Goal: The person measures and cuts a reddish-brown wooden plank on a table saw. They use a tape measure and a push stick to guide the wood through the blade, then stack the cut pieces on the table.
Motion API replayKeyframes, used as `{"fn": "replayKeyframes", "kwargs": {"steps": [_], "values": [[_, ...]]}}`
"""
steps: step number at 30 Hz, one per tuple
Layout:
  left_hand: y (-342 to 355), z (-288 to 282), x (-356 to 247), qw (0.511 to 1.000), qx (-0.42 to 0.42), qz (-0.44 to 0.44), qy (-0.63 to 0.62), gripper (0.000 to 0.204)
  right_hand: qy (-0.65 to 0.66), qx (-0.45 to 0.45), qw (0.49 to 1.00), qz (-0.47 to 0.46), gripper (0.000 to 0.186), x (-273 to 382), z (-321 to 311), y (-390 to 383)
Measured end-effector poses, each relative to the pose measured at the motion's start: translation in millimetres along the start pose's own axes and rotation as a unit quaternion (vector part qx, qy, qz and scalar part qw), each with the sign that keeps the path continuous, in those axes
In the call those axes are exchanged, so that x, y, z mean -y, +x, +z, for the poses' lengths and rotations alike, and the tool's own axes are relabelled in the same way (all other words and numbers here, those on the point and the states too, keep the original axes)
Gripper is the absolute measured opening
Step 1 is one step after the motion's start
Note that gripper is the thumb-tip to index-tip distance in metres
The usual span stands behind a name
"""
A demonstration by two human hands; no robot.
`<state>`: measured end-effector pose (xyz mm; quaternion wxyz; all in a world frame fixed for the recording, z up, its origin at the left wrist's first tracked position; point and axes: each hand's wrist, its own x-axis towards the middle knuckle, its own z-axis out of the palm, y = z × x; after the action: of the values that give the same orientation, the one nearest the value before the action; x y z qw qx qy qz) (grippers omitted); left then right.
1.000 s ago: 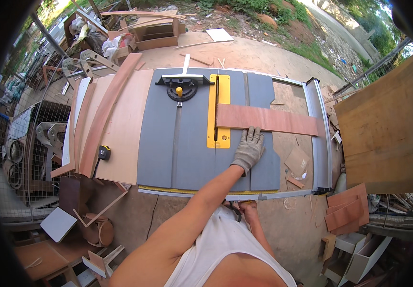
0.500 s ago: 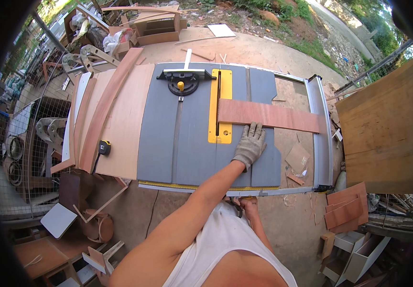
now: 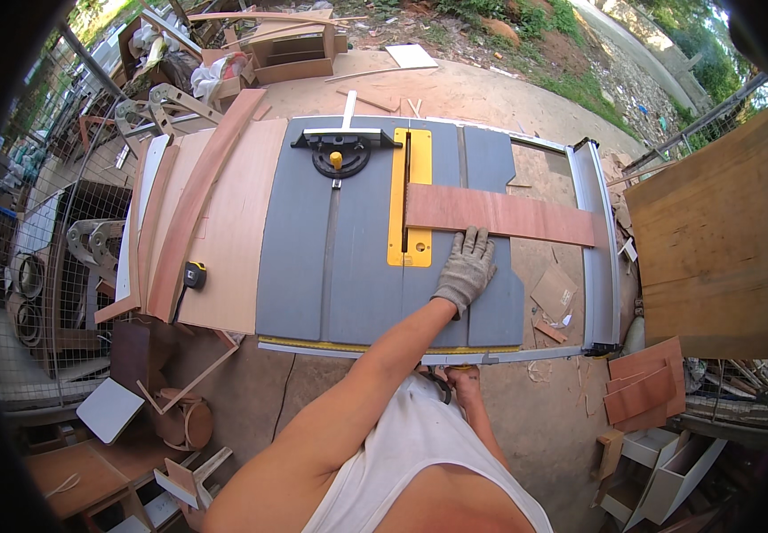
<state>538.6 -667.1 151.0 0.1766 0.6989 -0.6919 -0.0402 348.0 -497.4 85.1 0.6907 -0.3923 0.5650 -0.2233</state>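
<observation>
My left hand (image 3: 466, 269), in a grey work glove, lies flat on the grey table-saw top (image 3: 366, 284) with fingers stretched out. Its fingertips meet the near edge of a reddish plywood strip (image 3: 500, 213). That strip spans from the slot in the yellow insert plate (image 3: 420, 244) to the metal rip fence (image 3: 599, 266) on the right. Bare and fist-like, my right hand (image 3: 464, 382) is at the saw's front rail (image 3: 402, 357), close to my waist. The rail partly hides its fingers, and what they grip does not show.
A black miter gauge (image 3: 340, 153) with a yellow knob sits at the far side of the saw top. To the left, long wooden strips (image 3: 202, 200) and a tape measure (image 3: 194, 274) lie on a plywood sheet (image 3: 233, 222). A large brown panel (image 3: 717, 240) stands at right.
</observation>
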Motion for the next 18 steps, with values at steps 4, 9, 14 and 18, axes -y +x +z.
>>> {"fn": "replayKeyframes", "kwargs": {"steps": [4, 9, 14, 18], "values": [[-0.3, 2.9, 1.5, 1.0, -0.001, -0.002, -0.001, 0.061, 0.003, -0.013, 1.0, 0.007, 0.012, 4.8, 4.2, -2.0], [0.6, 2.2, 1.2, 1.0, 0.002, -0.001, -0.004, 0.061, 0.013, -0.008, 1.0, 0.006, 0.009, 1.9, 2.0, -1.1], [0.0, 1.9, 2.0, 1.0, 0.0, -0.003, -0.013, 0.061, 0.013, -0.013, 1.0, 0.002, 0.006, 3.3, 5.0, -1.7], [0.0, 1.4, 0.2, 1.0, 0.001, 0.0, -0.01, 0.061, 0.019, -0.01, 1.0, -0.01, 0.006, 1.2, 3.4, -1.6]]}}
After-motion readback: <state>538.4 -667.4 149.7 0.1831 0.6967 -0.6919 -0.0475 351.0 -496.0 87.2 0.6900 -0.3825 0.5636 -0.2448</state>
